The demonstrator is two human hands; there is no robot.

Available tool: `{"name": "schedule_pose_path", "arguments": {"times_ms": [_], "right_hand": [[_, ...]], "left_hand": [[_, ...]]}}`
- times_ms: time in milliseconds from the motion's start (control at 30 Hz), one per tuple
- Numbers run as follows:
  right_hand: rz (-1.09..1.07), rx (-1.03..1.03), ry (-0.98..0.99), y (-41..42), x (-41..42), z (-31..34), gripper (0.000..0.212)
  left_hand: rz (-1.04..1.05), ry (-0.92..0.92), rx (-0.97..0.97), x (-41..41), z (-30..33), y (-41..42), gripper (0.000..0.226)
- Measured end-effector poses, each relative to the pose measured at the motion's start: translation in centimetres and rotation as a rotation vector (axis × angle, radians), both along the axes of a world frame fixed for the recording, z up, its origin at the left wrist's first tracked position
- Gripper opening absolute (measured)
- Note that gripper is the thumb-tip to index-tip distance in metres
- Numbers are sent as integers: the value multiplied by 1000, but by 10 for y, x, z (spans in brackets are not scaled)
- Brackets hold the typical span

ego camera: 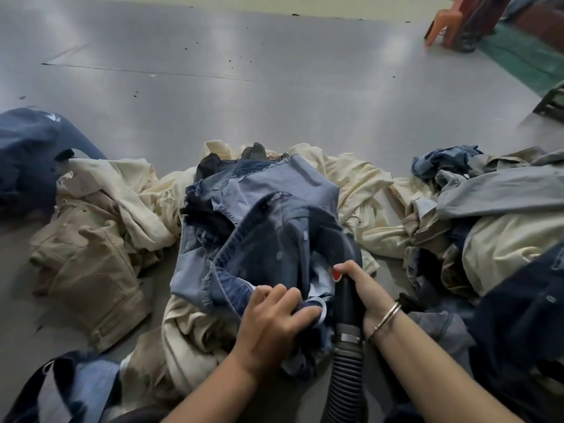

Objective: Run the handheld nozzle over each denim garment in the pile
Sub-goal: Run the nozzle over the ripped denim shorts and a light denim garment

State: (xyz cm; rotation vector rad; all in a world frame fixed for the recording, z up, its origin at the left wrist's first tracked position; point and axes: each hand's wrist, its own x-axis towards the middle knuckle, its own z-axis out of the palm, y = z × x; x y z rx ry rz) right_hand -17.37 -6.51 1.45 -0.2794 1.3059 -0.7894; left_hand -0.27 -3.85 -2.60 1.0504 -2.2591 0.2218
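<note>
A blue denim garment (pixel 259 215) lies crumpled on top of the pile in the middle of the floor. My right hand (pixel 363 288) grips the black nozzle (pixel 346 270), whose tip pushes into the dark inside of the denim. A ribbed black hose (pixel 345 374) runs from the nozzle down toward me. My left hand (pixel 274 319) holds the near edge of the same garment, fingers curled into the fabric beside a metal ring. The nozzle's mouth is hidden by cloth.
Cream and tan garments (pixel 100 239) spread left and behind the denim. More denim and pale cloth (pixel 494 215) heap at the right, dark denim (pixel 27 154) at far left. Grey floor (pixel 244 87) stretches ahead; an orange stool (pixel 445 25) stands far right.
</note>
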Motion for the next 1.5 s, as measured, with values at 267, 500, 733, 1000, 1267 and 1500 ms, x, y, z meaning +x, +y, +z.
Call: {"name": "schedule_pose_path", "arguments": {"times_ms": [267,500,733,1000,1267,1500], "right_hand": [[-136,-68,-91,-3,18,-12,13],[-47,-451,-343,-10,-2,51,14],[-11,-738,-613,2,6,90,10],[-154,-689,-646,9,11,90,24],[-169,-703,-530,5,-18,93,19],[-222,-604,-420,-5,-25,89,16]], "left_hand": [[-166,-109,244,22,-2,29,50],[97,733,1283,46,48,10,16],[-53,454,920,24,72,-7,31],[-260,1255,1878,2,91,-16,32],[-232,1283,1725,2,110,-20,28],[-112,1289,1698,5,129,-21,28]]}}
